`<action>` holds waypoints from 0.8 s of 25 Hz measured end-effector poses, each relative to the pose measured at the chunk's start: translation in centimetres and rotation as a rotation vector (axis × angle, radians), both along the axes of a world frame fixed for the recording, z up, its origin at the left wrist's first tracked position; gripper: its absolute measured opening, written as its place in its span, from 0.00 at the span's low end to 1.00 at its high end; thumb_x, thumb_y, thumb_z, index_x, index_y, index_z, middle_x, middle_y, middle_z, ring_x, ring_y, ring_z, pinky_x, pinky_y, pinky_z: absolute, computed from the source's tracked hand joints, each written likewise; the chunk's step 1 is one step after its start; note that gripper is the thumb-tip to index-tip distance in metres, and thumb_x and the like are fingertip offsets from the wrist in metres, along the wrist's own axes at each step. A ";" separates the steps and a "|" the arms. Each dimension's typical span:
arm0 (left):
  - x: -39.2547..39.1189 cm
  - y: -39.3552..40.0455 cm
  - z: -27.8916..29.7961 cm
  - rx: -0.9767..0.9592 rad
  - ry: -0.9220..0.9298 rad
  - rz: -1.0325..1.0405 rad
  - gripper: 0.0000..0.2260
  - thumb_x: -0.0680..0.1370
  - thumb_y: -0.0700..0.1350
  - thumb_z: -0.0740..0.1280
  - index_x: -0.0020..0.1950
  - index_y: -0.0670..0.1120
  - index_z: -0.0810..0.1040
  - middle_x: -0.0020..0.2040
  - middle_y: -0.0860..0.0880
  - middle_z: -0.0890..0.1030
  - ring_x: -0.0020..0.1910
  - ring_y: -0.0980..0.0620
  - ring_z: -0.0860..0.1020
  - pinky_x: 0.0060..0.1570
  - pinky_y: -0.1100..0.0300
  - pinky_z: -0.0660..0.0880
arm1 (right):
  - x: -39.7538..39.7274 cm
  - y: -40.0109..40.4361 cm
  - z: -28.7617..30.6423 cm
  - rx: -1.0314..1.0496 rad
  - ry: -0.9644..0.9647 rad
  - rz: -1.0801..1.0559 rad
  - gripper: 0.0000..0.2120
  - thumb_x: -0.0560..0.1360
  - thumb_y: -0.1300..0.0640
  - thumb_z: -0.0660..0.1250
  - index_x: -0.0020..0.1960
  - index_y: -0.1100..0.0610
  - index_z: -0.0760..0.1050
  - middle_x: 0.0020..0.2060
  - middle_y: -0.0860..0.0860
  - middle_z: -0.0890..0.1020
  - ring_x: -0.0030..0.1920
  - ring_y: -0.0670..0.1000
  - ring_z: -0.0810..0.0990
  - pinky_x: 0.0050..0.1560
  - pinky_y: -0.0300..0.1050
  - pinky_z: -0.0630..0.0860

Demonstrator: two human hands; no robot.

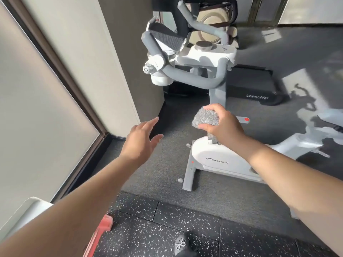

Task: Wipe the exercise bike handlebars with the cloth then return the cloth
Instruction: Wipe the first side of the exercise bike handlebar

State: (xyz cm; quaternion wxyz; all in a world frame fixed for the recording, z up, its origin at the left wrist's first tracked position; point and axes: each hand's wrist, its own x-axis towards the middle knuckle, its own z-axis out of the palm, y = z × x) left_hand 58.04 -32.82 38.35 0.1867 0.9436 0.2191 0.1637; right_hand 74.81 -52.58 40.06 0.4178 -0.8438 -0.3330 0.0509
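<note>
A white exercise bike [220,156] stands ahead of me on the carpet. Its grey padded handlebars [194,78] loop across the upper middle, with a tablet holder [165,37] above them. My right hand [222,125] is closed around a bunched grey cloth [205,118], held below the handlebars and in front of the bike's grey post. My left hand [143,140] hovers to the left with fingers spread and nothing in it. Neither hand touches the handlebars.
A dark wall corner [130,71] and a frosted glass panel [40,99] close off the left. A black treadmill [254,86] lies behind the bike. A white object [27,210] and a red item [100,232] sit at the lower left on speckled rubber flooring.
</note>
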 end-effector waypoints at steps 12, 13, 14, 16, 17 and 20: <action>11.1 7.3 7.0 -0.216 -0.415 0.084 0.20 0.73 0.49 0.71 0.62 0.56 0.69 0.59 0.50 0.73 0.51 0.54 0.76 0.54 0.55 0.75 | 10.5 7.5 8.2 0.216 -0.124 0.039 0.24 0.66 0.48 0.76 0.59 0.45 0.72 0.53 0.41 0.76 0.55 0.42 0.72 0.51 0.26 0.64; 11.4 7.7 7.4 -0.227 -0.446 0.115 0.18 0.73 0.49 0.70 0.60 0.55 0.69 0.58 0.50 0.73 0.50 0.54 0.77 0.52 0.55 0.76 | 11.4 8.2 8.8 0.213 -0.123 0.051 0.24 0.65 0.47 0.76 0.59 0.44 0.72 0.53 0.41 0.77 0.55 0.42 0.72 0.52 0.30 0.65; 11.7 8.1 8.0 -0.236 -0.464 0.139 0.18 0.73 0.49 0.70 0.60 0.55 0.70 0.57 0.51 0.74 0.50 0.55 0.77 0.51 0.56 0.76 | 12.3 9.0 9.4 0.204 -0.125 0.073 0.24 0.65 0.46 0.76 0.59 0.43 0.72 0.54 0.41 0.77 0.56 0.42 0.72 0.53 0.34 0.66; 12.4 8.8 9.1 -0.254 -0.464 0.171 0.19 0.73 0.49 0.71 0.61 0.53 0.71 0.59 0.52 0.74 0.51 0.56 0.78 0.51 0.59 0.76 | 14.0 10.8 10.4 0.199 -0.156 0.152 0.25 0.64 0.45 0.75 0.59 0.43 0.72 0.55 0.41 0.77 0.57 0.43 0.73 0.58 0.38 0.67; 12.7 9.1 9.7 -0.271 -0.449 0.184 0.20 0.72 0.49 0.72 0.62 0.53 0.71 0.59 0.53 0.75 0.51 0.57 0.78 0.51 0.60 0.76 | 14.7 11.9 10.9 0.200 -0.169 0.205 0.25 0.64 0.44 0.75 0.59 0.43 0.72 0.56 0.42 0.78 0.58 0.43 0.74 0.59 0.39 0.68; 13.2 9.1 10.9 -0.289 -0.370 0.211 0.19 0.70 0.48 0.75 0.59 0.53 0.75 0.54 0.57 0.80 0.48 0.60 0.79 0.48 0.64 0.76 | 16.2 14.9 12.1 0.190 -0.149 0.401 0.25 0.65 0.44 0.75 0.59 0.43 0.72 0.56 0.37 0.76 0.60 0.39 0.73 0.62 0.36 0.67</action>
